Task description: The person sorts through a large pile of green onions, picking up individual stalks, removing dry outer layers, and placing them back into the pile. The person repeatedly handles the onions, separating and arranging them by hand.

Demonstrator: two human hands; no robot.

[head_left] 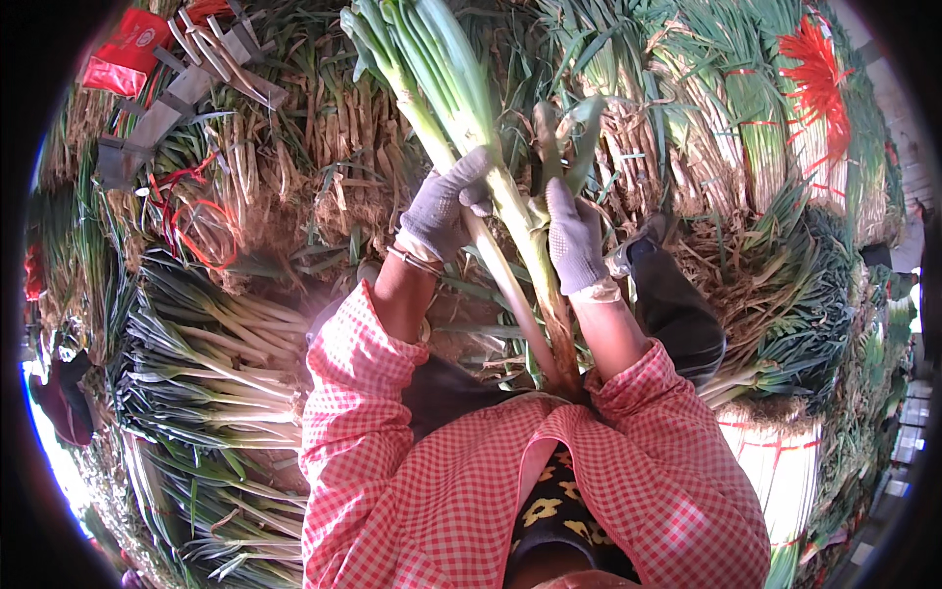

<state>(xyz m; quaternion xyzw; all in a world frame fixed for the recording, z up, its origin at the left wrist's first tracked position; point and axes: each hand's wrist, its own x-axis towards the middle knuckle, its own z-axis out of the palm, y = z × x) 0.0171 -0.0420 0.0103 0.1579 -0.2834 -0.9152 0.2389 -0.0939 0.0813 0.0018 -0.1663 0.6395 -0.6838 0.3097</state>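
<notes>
Holding long green-and-white leeks [515,211]
The grey-gloved left hand [442,209] grips the leeks; I can't tell what the grey-gloved right hand [576,240], just right of them, grips. A dark-leaved, white-stemmed leek pile [231,358] lies left of them.

Legible text: none. Only marking spotted: small white print [146,37] on the red packet [120,71], far left corner of the back row of leek bundles [358,128]. Too small to make out.
</notes>
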